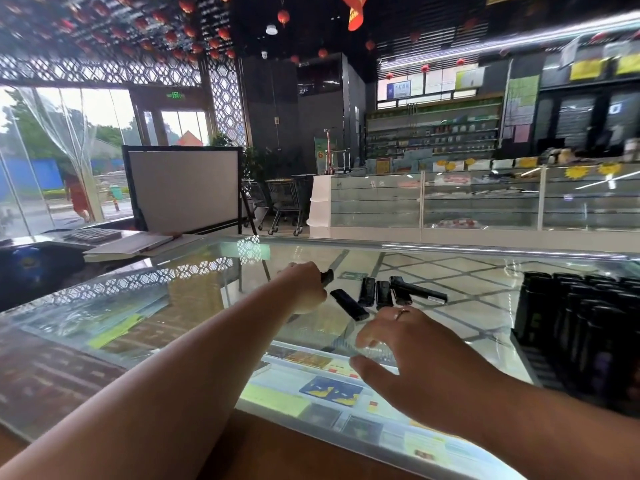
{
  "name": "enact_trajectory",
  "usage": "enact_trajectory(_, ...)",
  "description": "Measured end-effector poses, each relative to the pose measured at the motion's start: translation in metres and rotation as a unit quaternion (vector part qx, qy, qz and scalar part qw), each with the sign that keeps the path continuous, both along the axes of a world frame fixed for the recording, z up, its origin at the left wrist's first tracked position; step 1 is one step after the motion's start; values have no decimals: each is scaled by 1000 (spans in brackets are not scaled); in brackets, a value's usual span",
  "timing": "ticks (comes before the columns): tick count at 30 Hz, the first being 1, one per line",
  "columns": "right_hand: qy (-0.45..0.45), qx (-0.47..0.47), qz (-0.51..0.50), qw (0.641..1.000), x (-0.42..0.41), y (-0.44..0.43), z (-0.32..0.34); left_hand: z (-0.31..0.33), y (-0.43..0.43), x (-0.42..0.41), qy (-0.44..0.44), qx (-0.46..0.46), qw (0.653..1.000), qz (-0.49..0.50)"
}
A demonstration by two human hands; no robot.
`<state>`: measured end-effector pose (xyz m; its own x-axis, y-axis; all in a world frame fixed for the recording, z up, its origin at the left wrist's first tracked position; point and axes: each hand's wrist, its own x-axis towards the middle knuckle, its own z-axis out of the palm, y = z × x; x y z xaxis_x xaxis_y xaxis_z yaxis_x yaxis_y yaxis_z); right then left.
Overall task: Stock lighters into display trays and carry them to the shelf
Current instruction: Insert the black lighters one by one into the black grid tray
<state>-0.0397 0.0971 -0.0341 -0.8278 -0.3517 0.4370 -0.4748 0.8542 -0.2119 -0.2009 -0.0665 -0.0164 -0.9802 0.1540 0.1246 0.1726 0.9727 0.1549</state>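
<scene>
Your left hand [306,289] reaches across the glass tabletop [467,271], fingers curled round a black lighter [326,277]. Your right hand [415,344] is spread above the glass nearer you, holding nothing. Several loose lighters [384,294] lie flat just beyond it. A display tray [530,355] packed with upright dark lighters stands at the right edge.
</scene>
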Motion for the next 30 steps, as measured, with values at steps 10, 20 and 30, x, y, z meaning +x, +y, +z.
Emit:
enact_trajectory(10,9,-54,5,998,-1,2,1,13,-24,42,9,122,988,-96)
enact_trajectory(20,35,-198,-17,980,7,5,35,21,12,133,-52,286,923,-252)
enact_trajectory(30,37,-145,4,989,57,65,104,31,58,153,-62,370,872,-315)
